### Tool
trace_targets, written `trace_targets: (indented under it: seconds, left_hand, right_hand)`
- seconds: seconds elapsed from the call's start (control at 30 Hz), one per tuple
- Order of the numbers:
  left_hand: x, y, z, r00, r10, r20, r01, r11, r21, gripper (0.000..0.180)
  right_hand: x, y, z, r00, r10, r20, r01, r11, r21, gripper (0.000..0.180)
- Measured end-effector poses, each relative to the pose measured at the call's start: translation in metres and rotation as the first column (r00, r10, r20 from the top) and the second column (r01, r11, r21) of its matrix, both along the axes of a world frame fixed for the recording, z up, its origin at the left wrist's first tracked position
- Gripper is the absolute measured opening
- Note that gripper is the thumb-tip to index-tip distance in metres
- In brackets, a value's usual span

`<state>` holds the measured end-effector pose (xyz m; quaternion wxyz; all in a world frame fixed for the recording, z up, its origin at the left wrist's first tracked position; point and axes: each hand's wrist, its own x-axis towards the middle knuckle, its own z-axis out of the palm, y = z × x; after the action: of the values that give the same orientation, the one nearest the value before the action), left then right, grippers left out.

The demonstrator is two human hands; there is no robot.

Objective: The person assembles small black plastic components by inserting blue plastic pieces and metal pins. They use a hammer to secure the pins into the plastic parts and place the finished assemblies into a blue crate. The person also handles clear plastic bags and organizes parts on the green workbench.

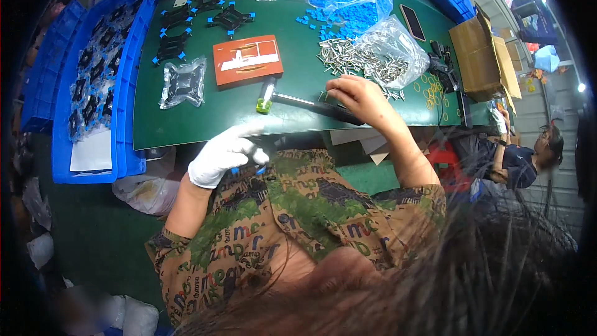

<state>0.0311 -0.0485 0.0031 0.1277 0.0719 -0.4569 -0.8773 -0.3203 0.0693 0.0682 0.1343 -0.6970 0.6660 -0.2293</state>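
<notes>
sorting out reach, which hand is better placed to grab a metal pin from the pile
Likely the right: the bare right hand is close to the metal pins, while the gloved left hand is farther off.

On the green table (pixel 298 31) before me, a black-handled hammer (pixel 305 103) lies in front of the flat red box (pixel 249 74). Right of that box are silver metal pins (pixel 339 56); small blue plastic pieces (pixel 354 20) lie behind them (a dark rectangular phone (pixel 412 22) to their right). A long blue plastic crate (pixel 129 87) stands to my left, an open brown cardboard box (pixel 477 56) to my right.
</notes>
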Motion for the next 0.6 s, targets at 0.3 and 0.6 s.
trace_targets:
  seconds: [0.3, 0.6]
  left_hand:
    - [-0.023, 0.020, -0.014, 0.978, 0.121, 0.172, -0.107, 0.990, -0.088, 0.048]
    - [-0.041, 0.045, -0.031, 0.902, 0.345, 0.258, -0.166, 0.831, -0.532, 0.036]
  right_hand:
    - [-0.013, -0.016, -0.015, 0.895, 0.185, -0.405, -0.169, 0.983, 0.074, 0.019]
    - [-0.008, -0.011, -0.026, 0.881, 0.071, -0.468, -0.110, 0.992, -0.056, 0.015]
